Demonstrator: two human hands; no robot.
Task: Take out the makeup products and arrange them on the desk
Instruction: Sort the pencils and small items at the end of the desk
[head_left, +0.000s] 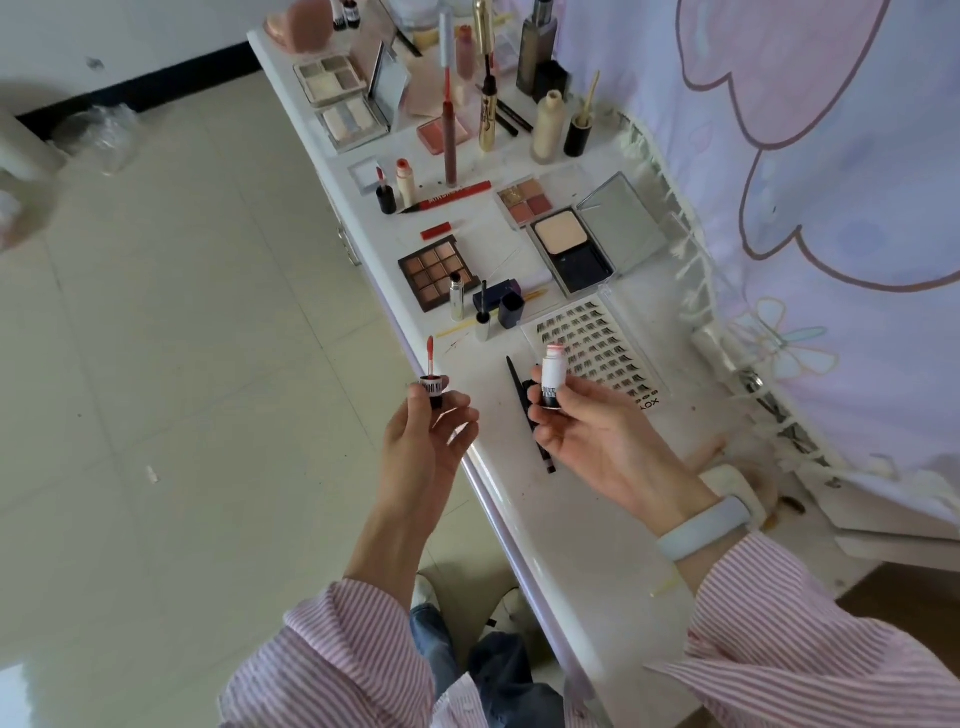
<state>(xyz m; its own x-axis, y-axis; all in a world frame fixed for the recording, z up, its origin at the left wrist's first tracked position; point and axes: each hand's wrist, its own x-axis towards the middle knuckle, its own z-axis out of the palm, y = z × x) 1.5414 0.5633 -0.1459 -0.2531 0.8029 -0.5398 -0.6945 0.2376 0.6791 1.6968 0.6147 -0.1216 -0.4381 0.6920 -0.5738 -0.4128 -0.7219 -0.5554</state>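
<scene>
Left hand (426, 436) pinches wand cap (431, 393) beyond counter (550, 525) edge, over bare floor (156, 338). Right hand (587, 431) grips open tube (551, 382). Lash tray (597, 348) reads "XOY".

One camera only, riding on my head and looking steeply forward and down, so my striped sleeves come in from the bottom edge and my left hand (426, 431) and right hand (587, 431) sit close, about mid-frame. The white table (561, 525) runs diagonally from lower right up to the top centre, its far end small and bent by the wide lens. The tiled floor (182, 338) fills the left half, a patterned cloth (831, 156) the right, and my shoes and jeans show straight below.
</scene>
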